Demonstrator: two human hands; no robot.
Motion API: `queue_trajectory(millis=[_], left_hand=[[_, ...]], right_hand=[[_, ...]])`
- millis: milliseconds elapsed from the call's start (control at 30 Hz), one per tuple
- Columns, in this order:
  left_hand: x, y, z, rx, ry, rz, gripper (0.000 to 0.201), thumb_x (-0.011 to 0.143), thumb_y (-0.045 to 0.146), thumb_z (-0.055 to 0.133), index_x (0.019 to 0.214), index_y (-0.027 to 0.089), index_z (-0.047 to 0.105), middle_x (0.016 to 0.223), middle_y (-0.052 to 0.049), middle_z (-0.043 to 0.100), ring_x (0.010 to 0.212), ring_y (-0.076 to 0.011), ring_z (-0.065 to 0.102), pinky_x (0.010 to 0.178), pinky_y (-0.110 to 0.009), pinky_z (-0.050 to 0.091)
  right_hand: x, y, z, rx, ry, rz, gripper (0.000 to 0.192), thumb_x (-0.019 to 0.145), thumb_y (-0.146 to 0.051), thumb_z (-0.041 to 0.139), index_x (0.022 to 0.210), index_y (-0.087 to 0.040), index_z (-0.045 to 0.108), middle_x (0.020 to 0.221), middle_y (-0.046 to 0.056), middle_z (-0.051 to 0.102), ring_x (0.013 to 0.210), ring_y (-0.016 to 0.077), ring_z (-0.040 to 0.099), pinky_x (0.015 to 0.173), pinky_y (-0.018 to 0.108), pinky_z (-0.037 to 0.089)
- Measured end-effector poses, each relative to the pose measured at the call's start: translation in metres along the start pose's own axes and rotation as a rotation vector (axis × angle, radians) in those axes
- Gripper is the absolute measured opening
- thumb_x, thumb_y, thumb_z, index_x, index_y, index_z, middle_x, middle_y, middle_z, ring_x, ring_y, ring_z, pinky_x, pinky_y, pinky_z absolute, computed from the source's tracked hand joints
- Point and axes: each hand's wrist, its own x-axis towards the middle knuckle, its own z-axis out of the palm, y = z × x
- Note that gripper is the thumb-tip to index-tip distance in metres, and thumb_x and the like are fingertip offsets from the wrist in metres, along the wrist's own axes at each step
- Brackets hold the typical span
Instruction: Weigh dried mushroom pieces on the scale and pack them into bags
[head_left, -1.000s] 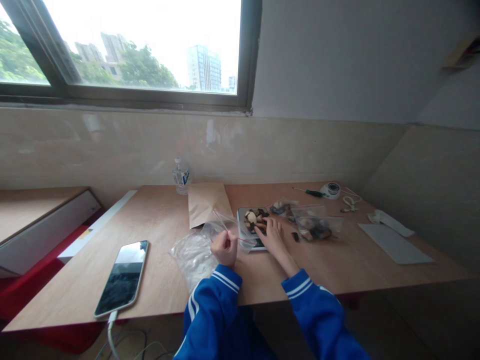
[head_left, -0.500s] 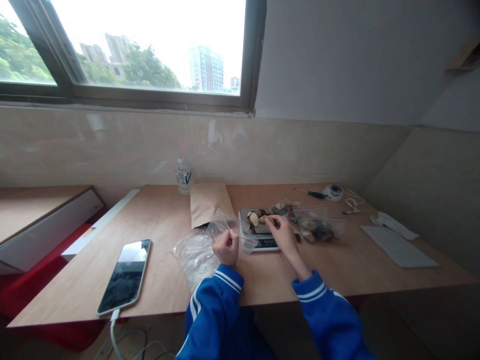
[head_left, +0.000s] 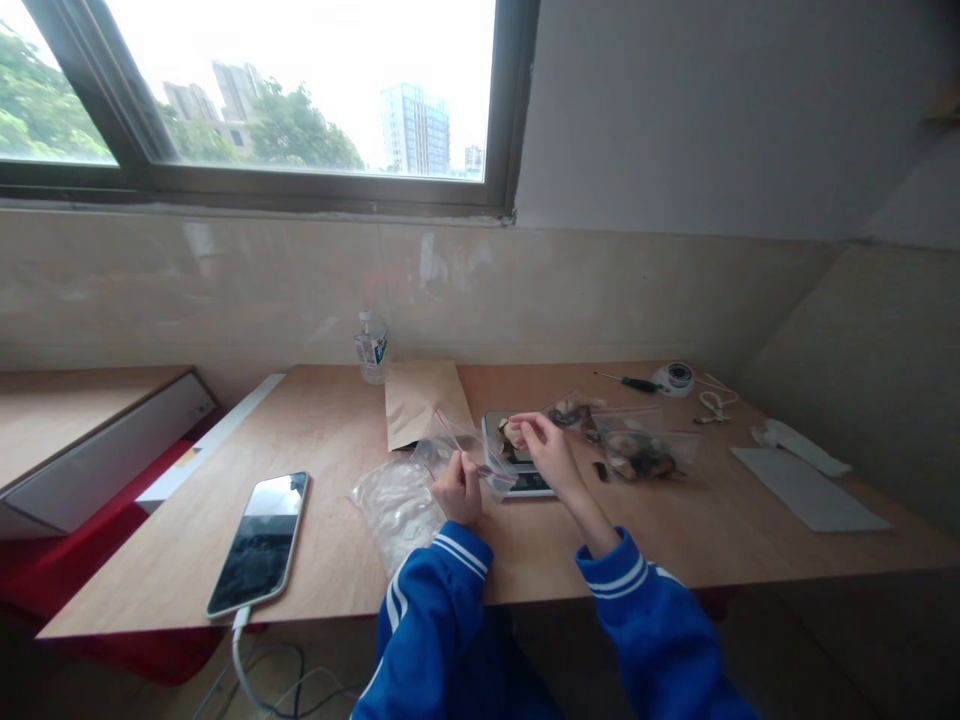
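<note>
My left hand [head_left: 459,488] is closed on the edge of a clear zip bag [head_left: 491,478] with a red seal line, which spreads in front of the scale. Over the digital scale [head_left: 493,424], my right hand [head_left: 553,452] has its thumb and fingers pinched at a pale, brown-edged piece [head_left: 509,432] that looks like dried mushroom. My fingers hide part of the scale's plate, and the bag lies across part of its display. Under my left wrist lies a stack of clear plastic bags [head_left: 397,510].
Filled zip bags [head_left: 646,455] sit right of the scale, with a small dark piece [head_left: 600,471] beside them. Behind are a kraft paper bag [head_left: 425,400], a water bottle [head_left: 370,350], a screwdriver [head_left: 637,384] and a white camera [head_left: 675,378]. A phone [head_left: 259,545] charges at left.
My right hand has shifted slightly left and up over the scale, and fewer pieces show there. My left hand keeps the zip bag. The view has tilted a little.
</note>
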Motion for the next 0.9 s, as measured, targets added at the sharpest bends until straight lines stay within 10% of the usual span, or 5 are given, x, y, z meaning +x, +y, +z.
queue_trajectory(millis=[167,333,900], left_hand=[[0.003,0.004,-0.001,0.028,0.05,0.016,0.037,0.087,0.028,0.041,0.052,0.018,0.035,0.044,0.007,0.03,0.041,-0.0062,0.03,0.046,-0.02,0.025],[0.004,0.005,-0.001,0.041,0.055,0.016,0.037,0.086,0.028,0.041,0.051,0.018,0.036,0.045,0.007,0.029,0.042,-0.0063,0.029,0.046,-0.02,0.026],[0.003,0.002,0.0,0.033,0.046,0.001,0.036,0.085,0.028,0.043,0.051,0.018,0.037,0.045,0.007,0.028,0.042,-0.0062,0.028,0.045,-0.02,0.025]], right_hand=[[-0.002,0.047,0.006,-0.582,0.004,-0.251,0.038,0.082,-0.035,0.051,0.117,-0.02,0.057,0.125,0.014,0.053,0.117,0.0277,0.046,0.095,0.045,0.04],[0.003,0.061,0.019,-0.937,-0.046,-0.292,0.043,0.087,-0.035,0.049,0.129,-0.026,0.048,0.135,0.012,0.045,0.115,0.03,0.045,0.092,0.047,0.037],[0.025,0.062,0.012,-1.003,-0.156,-0.481,0.026,0.087,-0.013,0.048,0.105,-0.025,0.062,0.106,0.008,0.057,0.1,0.0214,0.054,0.079,0.032,0.039]])
